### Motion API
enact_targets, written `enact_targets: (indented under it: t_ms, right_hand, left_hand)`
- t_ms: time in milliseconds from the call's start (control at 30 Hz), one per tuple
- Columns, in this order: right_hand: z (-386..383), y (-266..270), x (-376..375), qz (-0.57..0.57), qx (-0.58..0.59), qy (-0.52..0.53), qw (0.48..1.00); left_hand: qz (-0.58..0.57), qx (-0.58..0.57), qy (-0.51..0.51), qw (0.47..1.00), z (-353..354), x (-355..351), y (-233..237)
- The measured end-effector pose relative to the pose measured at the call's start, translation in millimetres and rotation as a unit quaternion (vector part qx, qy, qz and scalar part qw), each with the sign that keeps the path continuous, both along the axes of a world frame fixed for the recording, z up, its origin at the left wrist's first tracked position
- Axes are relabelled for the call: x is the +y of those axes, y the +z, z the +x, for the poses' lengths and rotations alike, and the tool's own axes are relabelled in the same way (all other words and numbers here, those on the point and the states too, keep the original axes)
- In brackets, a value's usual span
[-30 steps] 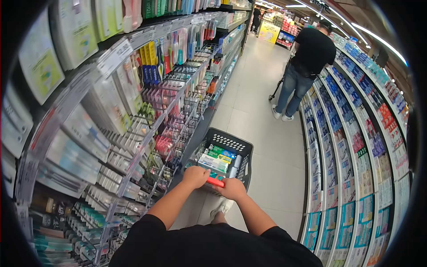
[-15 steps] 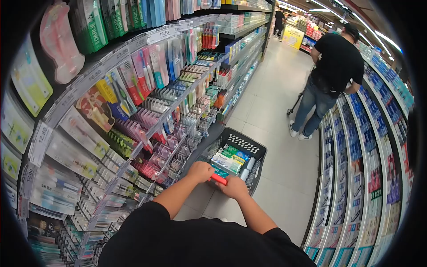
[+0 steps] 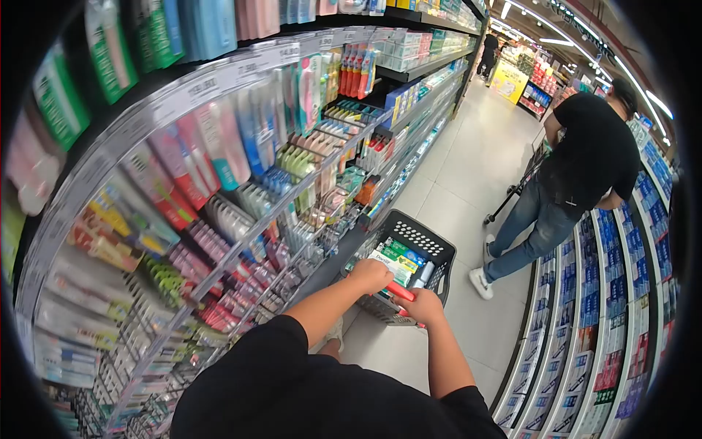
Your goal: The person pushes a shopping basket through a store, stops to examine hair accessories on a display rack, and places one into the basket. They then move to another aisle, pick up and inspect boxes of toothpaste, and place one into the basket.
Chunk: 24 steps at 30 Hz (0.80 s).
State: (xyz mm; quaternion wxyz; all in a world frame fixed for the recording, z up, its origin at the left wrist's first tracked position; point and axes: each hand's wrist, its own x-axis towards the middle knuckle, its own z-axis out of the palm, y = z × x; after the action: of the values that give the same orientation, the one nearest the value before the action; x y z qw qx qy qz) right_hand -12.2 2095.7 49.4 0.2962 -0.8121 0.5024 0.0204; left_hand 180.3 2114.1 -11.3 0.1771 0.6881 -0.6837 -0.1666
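Note:
A dark shopping basket (image 3: pixel 442 249) with a perforated rim stands in front of me on the aisle floor. Both my hands grip its red handle (image 3: pixel 400 291): my left hand (image 3: pixel 371 276) is wrapped round the left end, my right hand (image 3: pixel 424 306) round the right end. Inside the basket lie several toothpaste boxes (image 3: pixel 398 257), green, white and blue, and a pale cylindrical item (image 3: pixel 424 274) along the right side. My forearms partly cover the near side of the basket.
Racks of hanging toothbrushes (image 3: pixel 197 146) line the left, close to my arm. Shelves of boxed goods (image 3: pixel 578 314) run along the right. A person in black (image 3: pixel 596 139) stands ahead on the right beside a wheeled cart (image 3: pixel 504 201). Tiled floor (image 3: pixel 446 175) stretches ahead; a yellow display (image 3: pixel 510 80) is far off.
My view has moved forward along the aisle, and the toothbrush racks have slid back to the left. The person ahead appears closer and further right. Both hands stay on the handle.

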Motion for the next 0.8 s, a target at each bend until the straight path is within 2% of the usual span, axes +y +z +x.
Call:
enact_targets:
  t_ms: [133, 267, 367, 433, 533, 633, 667, 733, 800]
  right_hand:
    - [3, 8, -69, 0.067, -0.031, -0.027, 0.997]
    - [-7, -37, -151, 0.078, -0.058, -0.056, 0.994]
    - [0, -19, -189, 0.09, -0.068, -0.095, 0.989]
    - [1, -25, -216, 0.026, -0.079, -0.092, 0.992]
    - [8, -16, -248, 0.018, -0.07, -0.119, 0.99]
    - [14, -1, -288, 0.04, -0.075, -0.097, 0.992]
    - [12, -14, -304, 0.0, -0.067, -0.08, 0.995]
    - [14, -10, -333, 0.015, -0.074, -0.071, 0.995]
    - [19, 3, -357, 0.068, -0.066, -0.066, 0.993]
  left_hand:
    - [0.028, 0.023, -0.034, 0.999, 5, -66, 4]
    - [0.055, 0.043, -0.044, 0.997, 11, -133, 15]
    - [0.033, 0.048, -0.033, 0.998, 9, -177, 11]
    - [0.02, 0.059, -0.029, 0.998, 14, -202, 17]
    - [0.01, 0.054, -0.029, 0.998, 17, -244, 15]
    - [-0.001, 0.053, -0.04, 0.998, 22, -288, 14]
    - [-0.014, 0.056, -0.041, 0.997, 23, -302, 14]
    - [-0.035, 0.061, -0.044, 0.997, 26, -325, 16]
    - [0.002, 0.051, -0.045, 0.998, 29, -352, 20]
